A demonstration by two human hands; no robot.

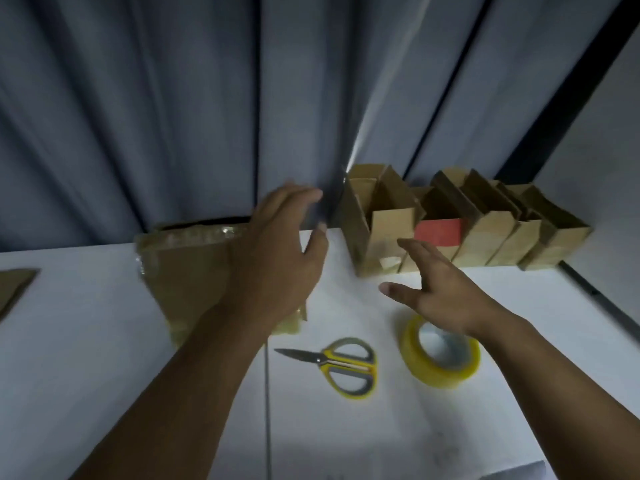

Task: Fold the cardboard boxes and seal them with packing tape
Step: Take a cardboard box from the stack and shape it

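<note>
A taped cardboard box (187,268) sits on the white table (104,358) at the back left, partly hidden by my left hand (277,251). That hand hovers over its right side with fingers spread and holds nothing. My right hand (440,289) is open too, fingers stretched toward a row of several unsealed cardboard boxes (450,223) standing along the back edge, flaps up. One of them bears a red label (438,232). A roll of yellow packing tape (440,355) lies just below my right wrist. Yellow-handled scissors (343,367) lie left of the tape.
A blue-grey curtain (173,98) hangs right behind the table. A flat piece of cardboard (14,289) pokes in at the left edge. The table's right edge (595,299) runs diagonally past the last box.
</note>
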